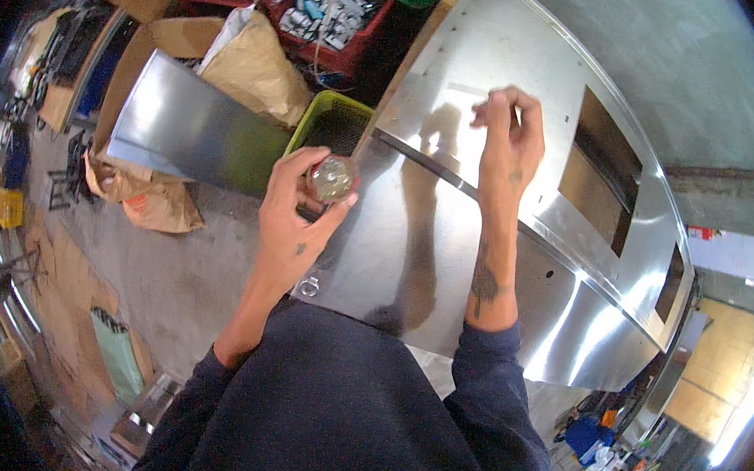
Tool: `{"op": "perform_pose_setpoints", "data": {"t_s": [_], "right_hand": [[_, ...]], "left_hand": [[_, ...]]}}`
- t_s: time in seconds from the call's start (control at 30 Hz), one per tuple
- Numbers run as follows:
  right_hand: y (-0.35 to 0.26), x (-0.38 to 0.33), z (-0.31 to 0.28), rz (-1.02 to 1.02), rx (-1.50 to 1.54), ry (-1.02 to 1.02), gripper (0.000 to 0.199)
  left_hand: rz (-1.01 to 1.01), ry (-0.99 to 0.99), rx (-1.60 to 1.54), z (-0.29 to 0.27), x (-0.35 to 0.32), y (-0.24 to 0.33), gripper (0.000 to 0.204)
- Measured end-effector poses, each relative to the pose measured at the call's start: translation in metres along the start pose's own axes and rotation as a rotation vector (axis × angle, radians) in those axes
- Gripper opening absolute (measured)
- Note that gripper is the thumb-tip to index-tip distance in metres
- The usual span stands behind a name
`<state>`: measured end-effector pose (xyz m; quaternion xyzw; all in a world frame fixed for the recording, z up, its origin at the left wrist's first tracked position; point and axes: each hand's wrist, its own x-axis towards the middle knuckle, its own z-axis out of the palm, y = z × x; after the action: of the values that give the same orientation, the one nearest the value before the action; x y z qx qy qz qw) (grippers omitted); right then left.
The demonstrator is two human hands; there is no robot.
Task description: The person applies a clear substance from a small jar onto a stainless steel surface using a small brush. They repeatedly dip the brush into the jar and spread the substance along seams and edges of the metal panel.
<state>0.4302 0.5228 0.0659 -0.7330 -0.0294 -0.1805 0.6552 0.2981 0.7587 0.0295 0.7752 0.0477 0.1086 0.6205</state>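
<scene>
My left hand (296,198) is closed round a small round clear container (334,179) with red at its edge. Its contents are too blurred to name. Over the shiny sheet-metal panel (463,47), my right hand (513,136) is raised with its fingers curled and thumb drawn in. The fingertips are slightly blurred, and anything pinched there is too small to make out. A small metal ring (309,286) lies at the near left corner of the lower metal sheet (375,262). Reflections of my right arm show on the metal.
Left of the metal stand a yellow-green basket (356,107), a leaning metal sheet (195,128) and a brown paper sack (257,67). A red crate (360,57) holds many small metal parts. Rectangular openings (589,190) cut through the panel's right side.
</scene>
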Motion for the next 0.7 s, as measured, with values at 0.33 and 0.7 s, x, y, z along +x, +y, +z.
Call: {"op": "perform_pose_setpoints", "data": {"t_s": [0.33,0.7], "right_hand": [[-0.042,-0.09,0.029,-0.404,-0.414,-0.404,0.026],[-0.042,-0.094,0.036,-0.336,-0.29,-0.371,0.021]], "left_hand": [[0.139,-0.01,0.021,0.004,0.01,0.011,0.064],[0.141,0.019,0.01,-0.001,0.004,0.008,0.067]]}}
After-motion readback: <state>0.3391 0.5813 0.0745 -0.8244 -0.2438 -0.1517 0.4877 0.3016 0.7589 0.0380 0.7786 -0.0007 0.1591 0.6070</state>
